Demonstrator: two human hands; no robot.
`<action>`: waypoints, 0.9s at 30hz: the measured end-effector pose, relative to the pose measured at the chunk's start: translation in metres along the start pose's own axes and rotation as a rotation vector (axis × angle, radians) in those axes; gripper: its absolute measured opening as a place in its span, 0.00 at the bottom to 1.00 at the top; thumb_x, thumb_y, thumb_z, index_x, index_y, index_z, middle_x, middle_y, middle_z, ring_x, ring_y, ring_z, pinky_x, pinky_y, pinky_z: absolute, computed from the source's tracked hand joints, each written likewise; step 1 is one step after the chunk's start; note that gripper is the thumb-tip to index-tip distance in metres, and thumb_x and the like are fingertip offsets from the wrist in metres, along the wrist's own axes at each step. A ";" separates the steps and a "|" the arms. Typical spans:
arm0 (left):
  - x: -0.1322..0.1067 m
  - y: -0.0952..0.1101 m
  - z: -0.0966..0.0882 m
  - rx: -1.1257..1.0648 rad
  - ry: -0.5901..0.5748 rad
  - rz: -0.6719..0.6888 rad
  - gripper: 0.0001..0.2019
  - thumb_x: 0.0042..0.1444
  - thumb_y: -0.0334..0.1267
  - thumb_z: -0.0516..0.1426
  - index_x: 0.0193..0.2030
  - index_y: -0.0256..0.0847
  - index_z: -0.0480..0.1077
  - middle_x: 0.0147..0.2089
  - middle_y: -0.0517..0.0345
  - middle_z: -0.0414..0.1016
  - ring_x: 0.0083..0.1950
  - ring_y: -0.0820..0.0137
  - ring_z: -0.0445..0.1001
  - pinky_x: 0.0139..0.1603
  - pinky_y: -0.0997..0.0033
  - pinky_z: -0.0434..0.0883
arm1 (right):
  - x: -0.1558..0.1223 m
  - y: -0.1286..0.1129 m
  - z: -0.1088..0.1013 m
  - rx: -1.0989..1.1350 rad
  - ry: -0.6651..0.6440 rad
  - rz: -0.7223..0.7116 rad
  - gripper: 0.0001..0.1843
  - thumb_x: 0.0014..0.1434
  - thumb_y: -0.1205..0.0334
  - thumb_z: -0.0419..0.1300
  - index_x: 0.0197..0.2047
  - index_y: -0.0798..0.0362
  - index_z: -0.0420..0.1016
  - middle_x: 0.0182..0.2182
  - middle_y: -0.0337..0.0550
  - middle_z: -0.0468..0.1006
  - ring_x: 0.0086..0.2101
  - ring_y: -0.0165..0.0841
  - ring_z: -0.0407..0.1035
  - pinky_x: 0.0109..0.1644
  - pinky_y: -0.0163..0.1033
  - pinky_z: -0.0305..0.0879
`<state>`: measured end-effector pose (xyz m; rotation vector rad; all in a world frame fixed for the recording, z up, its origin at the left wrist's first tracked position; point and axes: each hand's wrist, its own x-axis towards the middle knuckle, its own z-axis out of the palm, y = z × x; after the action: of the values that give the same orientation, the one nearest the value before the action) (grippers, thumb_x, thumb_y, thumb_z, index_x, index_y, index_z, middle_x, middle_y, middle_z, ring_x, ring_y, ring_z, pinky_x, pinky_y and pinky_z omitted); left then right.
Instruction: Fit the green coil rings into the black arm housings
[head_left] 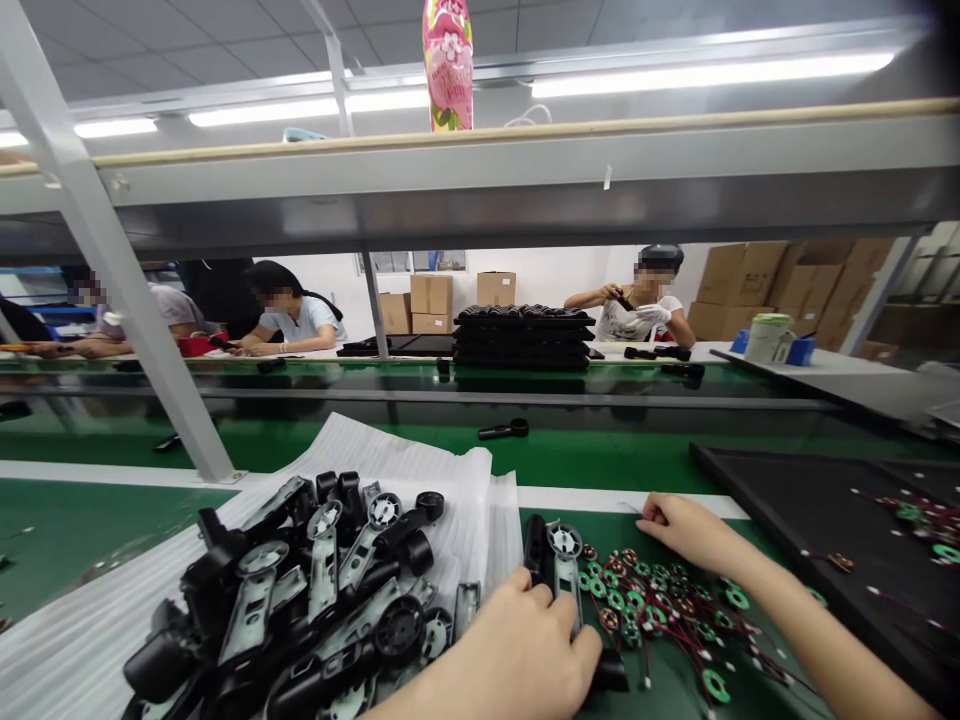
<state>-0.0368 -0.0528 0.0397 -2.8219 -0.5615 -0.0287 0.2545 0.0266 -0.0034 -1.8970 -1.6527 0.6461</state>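
Observation:
My left hand (529, 640) is closed over a black plastic housing with an open grey inner side and a round spoked end (564, 542), likely a handheld fan shell. Beside that lies another black shell piece (534, 545), also under the fingers. My right hand (686, 528) is held above the bench with thumb and fingertips pinched; a thin pale bit shows at the tips, too small to name. Just below it spreads a heap of small green ring-shaped circuit boards (637, 600) with red and black wires and white connectors. Left of my left hand, many similar housings (322, 590) are piled up.
White foam sheeting (450, 500) lies under the pile. A black tray (795, 500) with more wired boards stands at right. Beyond runs a green conveyor (420, 440) carrying a black part (504, 430). A metal post (142, 260) and overhead shelf (480, 200) frame the bench. Co-workers sit opposite.

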 end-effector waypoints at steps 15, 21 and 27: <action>0.005 -0.040 -0.053 -1.234 0.535 -0.566 0.13 0.55 0.43 0.59 0.43 0.42 0.61 0.36 0.61 0.67 0.37 0.73 0.69 0.39 0.74 0.68 | -0.079 -0.091 0.036 1.494 -0.511 0.054 0.11 0.54 0.53 0.65 0.33 0.52 0.72 0.23 0.32 0.62 0.22 0.24 0.55 0.33 0.34 0.64; 0.010 -0.031 -0.046 -1.340 0.511 -0.542 0.12 0.55 0.40 0.59 0.40 0.40 0.61 0.38 0.59 0.69 0.41 0.72 0.71 0.45 0.71 0.68 | -0.085 -0.097 0.052 1.547 -0.456 0.218 0.17 0.52 0.48 0.65 0.27 0.54 0.71 0.20 0.30 0.56 0.20 0.23 0.48 0.29 0.32 0.62; -0.004 -0.053 -0.056 -1.667 -0.041 -0.391 0.26 0.51 0.48 0.61 0.54 0.44 0.61 0.49 0.50 0.69 0.44 0.66 0.73 0.44 0.66 0.67 | -0.082 -0.095 0.041 1.220 -0.279 0.032 0.17 0.55 0.46 0.62 0.31 0.52 0.71 0.25 0.33 0.65 0.26 0.26 0.58 0.32 0.31 0.60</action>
<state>-0.0584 -0.0219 0.1069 -4.0890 -1.6897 -0.8985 0.1466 -0.0412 0.0304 -0.9396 -0.9151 1.5240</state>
